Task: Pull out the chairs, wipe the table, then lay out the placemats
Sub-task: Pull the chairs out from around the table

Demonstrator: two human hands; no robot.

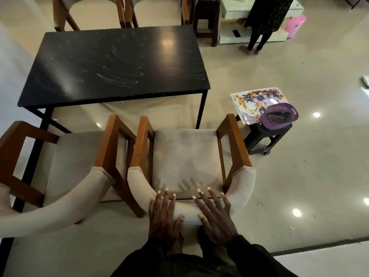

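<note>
Resting on the padded curved backrest of a chair (185,156), the left grip (162,214) and right grip (214,214) lie side by side. Both are released: the fingers are straight and spread over the top of the backrest towards the seat, and the thumbs sit against its near face. The chair's grey seat is straight ahead of the fingertips, between two wooden arms.

Just beside the chair's left arm stands a second chair (75,156) of the same kind, facing the same way. Beyond the chair's front is the black tabletop (115,62), marked with pale streaks; the seat lies on the near side of the tabletop's edge, not under it. Past the tabletop, opposite the chair, two more chairs (93,13) show.

Off the chair's right arm, a dark stool (267,134) carries a stack of flowered placemats (257,100), with a purple basket (279,115) on their near corner. Far beyond the stool a person (265,19) stands on the glossy floor (299,176).
</note>
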